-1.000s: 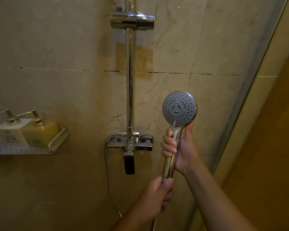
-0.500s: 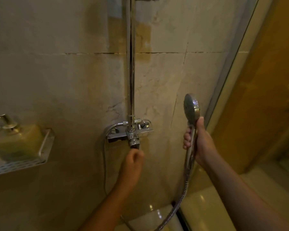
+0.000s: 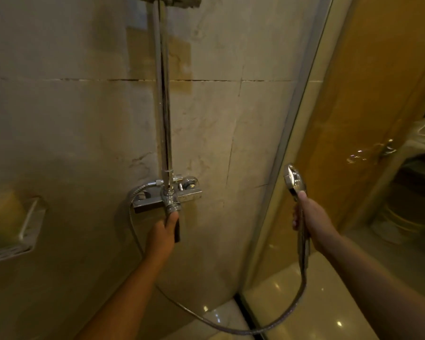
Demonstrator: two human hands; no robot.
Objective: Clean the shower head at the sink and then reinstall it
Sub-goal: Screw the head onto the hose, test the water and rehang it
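A beige marble-tiled wall (image 3: 59, 123) is seen ahead, crossed by a dark horizontal grout line (image 3: 84, 79). At the left edge, a perforated metal shelf (image 3: 30, 224) is fixed to it, and a blurred yellowish bottle (image 3: 0, 217) is carried on the shelf. To the right, a glass panel (image 3: 353, 94) is set upright. Glossy floor tiles (image 3: 304, 290) are lit below, divided by a dark strip (image 3: 245, 307) under the glass.

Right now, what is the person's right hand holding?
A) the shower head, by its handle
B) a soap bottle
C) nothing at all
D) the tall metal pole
A: the right hand is wrapped round the handle of the shower head, with the hose hanging below it. The left hand holds the black lever under the tap.
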